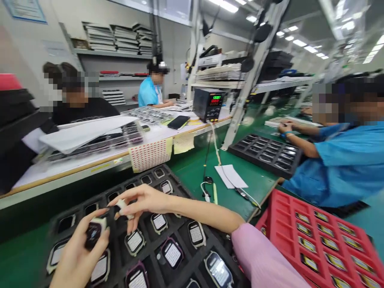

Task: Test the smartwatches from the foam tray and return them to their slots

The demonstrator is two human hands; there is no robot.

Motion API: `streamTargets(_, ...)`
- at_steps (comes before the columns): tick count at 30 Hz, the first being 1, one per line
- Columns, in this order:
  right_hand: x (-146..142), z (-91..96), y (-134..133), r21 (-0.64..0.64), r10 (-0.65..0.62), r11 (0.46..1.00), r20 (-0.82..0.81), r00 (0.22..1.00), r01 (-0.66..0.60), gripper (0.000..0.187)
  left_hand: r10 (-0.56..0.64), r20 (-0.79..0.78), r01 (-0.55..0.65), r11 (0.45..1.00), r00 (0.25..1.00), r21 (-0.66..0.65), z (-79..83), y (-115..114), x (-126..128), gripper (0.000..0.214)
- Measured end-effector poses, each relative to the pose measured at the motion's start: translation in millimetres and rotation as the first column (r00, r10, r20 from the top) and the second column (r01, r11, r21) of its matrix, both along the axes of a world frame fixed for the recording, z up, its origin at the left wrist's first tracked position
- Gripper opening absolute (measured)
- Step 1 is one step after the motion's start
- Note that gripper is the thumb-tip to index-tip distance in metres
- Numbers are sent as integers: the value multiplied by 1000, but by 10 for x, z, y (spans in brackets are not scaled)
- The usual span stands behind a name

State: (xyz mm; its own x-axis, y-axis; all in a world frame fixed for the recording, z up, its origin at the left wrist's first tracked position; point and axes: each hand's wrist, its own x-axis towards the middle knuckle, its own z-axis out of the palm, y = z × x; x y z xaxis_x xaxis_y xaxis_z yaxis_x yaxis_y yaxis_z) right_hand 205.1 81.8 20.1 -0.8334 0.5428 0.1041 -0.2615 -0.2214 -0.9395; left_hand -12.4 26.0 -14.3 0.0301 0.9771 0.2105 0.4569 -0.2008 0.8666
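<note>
My left hand (75,250) grips a smartwatch body (95,233) between thumb and fingers, its dark round-marked face turned up. Close beside it, my right hand (145,200) pinches a small white-and-dark piece (122,207); its kind I cannot make out. Both hands are over a black foam tray (154,256) with smartwatch bodies lying in its compartments. Among them, a purple-rimmed watch (172,253) and a pale-rimmed watch (134,242) show lit screens with text. Watches in the back row have dark screens.
A red tray (282,224) with small yellow-edged parts stands at the right. Beyond are a white paper (231,176), a cable (216,150) and another black tray (265,154). A power supply (207,105) stands on the raised shelf. Several co-workers sit around the bench.
</note>
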Motion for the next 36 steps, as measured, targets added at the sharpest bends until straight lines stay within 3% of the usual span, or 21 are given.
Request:
streamTargets(2,-22,-1,25,3,-18,1000,9,1000,18,57,0,-4,0,1000,1000,1,110,-37,75,42)
streamTargets(5,-42,24,43,5,-68,998,24,997,67,51,-38,-46,38,999,998,3,188,-35,116,34)
streamTargets(14,-66,131,16,85,-140,988,89,986,132,43,-76,26,74,995,997,63,253,-17,123,29)
streamTargets(19,-71,154,28,24,-104,994,86,991,103,47,-44,166,45,999,985,-3,256,-8,125,38)
streamTargets(21,-68,158,50,-9,-76,997,78,994,77,46,-46,336,81,993,941,-89,275,-10,116,45)
streamTargets(24,-66,146,84,-51,-49,997,74,996,53,40,-54,614,193,968,788,-163,335,-24,105,48)
streamTargets(27,-70,125,95,-49,-86,995,63,994,90,36,-22,744,233,956,667,-181,377,-33,101,44)
streamTargets(32,-86,114,55,31,-230,973,77,970,228,46,-16,758,233,956,652,-180,343,-28,104,48)
streamTargets(36,-90,112,28,48,-243,970,80,967,240,49,-79,723,265,953,686,-147,294,-27,93,48)
